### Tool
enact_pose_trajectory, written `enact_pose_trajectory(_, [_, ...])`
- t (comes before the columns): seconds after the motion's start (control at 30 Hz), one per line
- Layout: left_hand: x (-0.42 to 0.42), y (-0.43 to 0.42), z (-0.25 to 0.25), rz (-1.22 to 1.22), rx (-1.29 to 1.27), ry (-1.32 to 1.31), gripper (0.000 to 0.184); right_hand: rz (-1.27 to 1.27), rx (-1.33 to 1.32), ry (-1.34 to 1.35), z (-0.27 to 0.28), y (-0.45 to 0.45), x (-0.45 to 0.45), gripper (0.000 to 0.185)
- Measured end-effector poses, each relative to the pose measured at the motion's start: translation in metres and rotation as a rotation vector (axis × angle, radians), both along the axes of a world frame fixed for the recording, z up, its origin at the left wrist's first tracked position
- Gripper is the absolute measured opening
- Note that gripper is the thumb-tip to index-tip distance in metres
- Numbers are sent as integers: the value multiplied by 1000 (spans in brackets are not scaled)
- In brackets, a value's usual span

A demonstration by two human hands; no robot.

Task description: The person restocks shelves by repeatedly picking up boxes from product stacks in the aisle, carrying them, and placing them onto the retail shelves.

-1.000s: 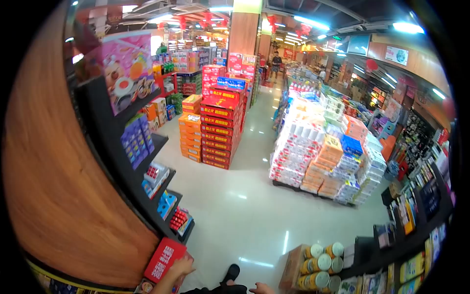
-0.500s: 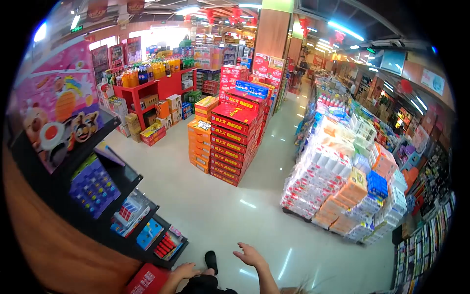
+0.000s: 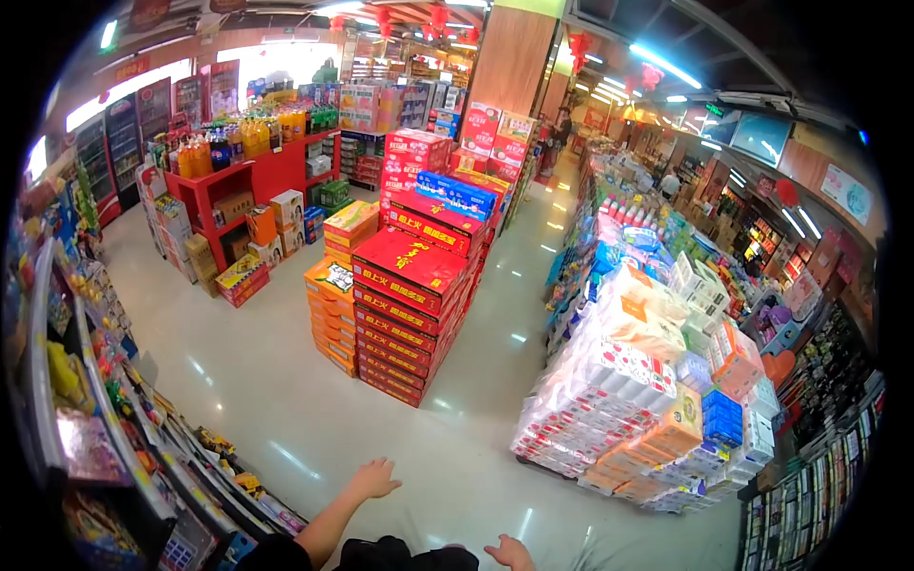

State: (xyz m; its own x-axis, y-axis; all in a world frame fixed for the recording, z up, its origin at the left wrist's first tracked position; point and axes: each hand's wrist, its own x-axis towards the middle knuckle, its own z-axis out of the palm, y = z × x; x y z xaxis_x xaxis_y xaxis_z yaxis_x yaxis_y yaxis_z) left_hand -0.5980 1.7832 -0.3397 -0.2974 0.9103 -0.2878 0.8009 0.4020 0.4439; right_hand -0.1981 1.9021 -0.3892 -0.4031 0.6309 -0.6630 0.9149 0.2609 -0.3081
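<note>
At the bottom centre, my left hand [image 3: 377,479] reaches out over the pale floor with its fingers apart and nothing in it. Lower and to its right, my right hand [image 3: 510,552] shows at the bottom edge, empty, its fingers spread. Dark clothing lies between the two arms. Neither hand touches any goods. Nearest ahead of my left hand is a tall stack of red drink cartons [image 3: 409,314], with orange cartons [image 3: 331,314] against its left side.
Wrapped tissue packs [image 3: 609,381] form a big pile at the right. Curved shelves of small goods [image 3: 143,428] line the left. A red stand [image 3: 214,195] holds bottles at the back left. Shiny floor [image 3: 276,381] runs between them. People stand far down the aisle.
The view has moved forward past the black shelf and red box at the left. My left hand has left that box and now reaches forward. My right hand rose, then dropped to the bottom edge.
</note>
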Motion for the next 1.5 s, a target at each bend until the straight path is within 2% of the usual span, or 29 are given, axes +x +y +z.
enact_pose_trajectory(0.1, [-25,67,37,33,135,-71,61,-60,22,205,-19,59,-34,79])
enact_pose_trajectory(0.2, [-47,122,28,26,123,-43,65,36,15,204,-34,128,-77,80])
enact_pose_trajectory(0.3, [-69,158,-4,61,-60,-35,66,127,-12,179,-53,210,-110,79])
enact_pose_trajectory(0.33, [-77,165,-25,53,-153,-23,67,163,-24,127,-46,241,-118,78])
enact_pose_trajectory(0.37, [-87,170,-41,45,-249,-8,68,200,-35,79,-14,270,-135,77])
enact_pose_trajectory(0.4, [-91,175,-35,100,-313,-67,70,236,-45,33,7,301,-151,76])
enact_pose_trajectory(0.43, [-95,179,-30,154,-379,-126,72,267,-7,75,6,339,-165,74])
enact_pose_trajectory(0.53, [-117,197,-53,325,-164,-194,71,326,90,174,-9,436,-215,70])
enact_pose_trajectory(0.6, [-131,229,-55,417,-38,-134,68,352,141,210,30,478,-259,71])
enact_pose_trajectory(0.63, [-132,244,-47,464,15,-111,66,372,158,224,63,488,-282,71])
enact_pose_trajectory(0.67, [-128,271,-4,552,117,-142,60,363,143,308,85,499,-304,72])
enact_pose_trajectory(0.7, [-134,295,13,572,217,-161,58,355,135,392,101,512,-326,72])
enact_pose_trajectory(0.77, [-153,342,35,610,429,-191,53,328,174,629,114,533,-367,70])
enact_pose_trajectory(0.87, [-200,414,64,594,649,-256,48,289,172,802,126,566,-424,67])
enact_pose_trajectory(0.97, [-260,491,78,591,839,-337,46,261,181,884,138,604,-473,67])
enact_pose_trajectory(1.07, [-326,567,104,543,980,-273,47,195,129,924,156,642,-518,66])
enact_pose_trajectory(1.17, [-392,645,131,533,1043,-295,48,191,173,1003,158,693,-562,66])
enact_pose_trajectory(1.3, [-467,738,141,566,1065,-270,56,45,183,1118,193,740,-624,65])
enact_pose_trajectory(1.4, [-495,779,148,613,1001,-277,66,-164,153,1237,199,756,-664,66])
enact_pose_trajectory(1.5, [-500,793,163,544,1026,-372,65,-269,268,1344,194,762,-695,68])
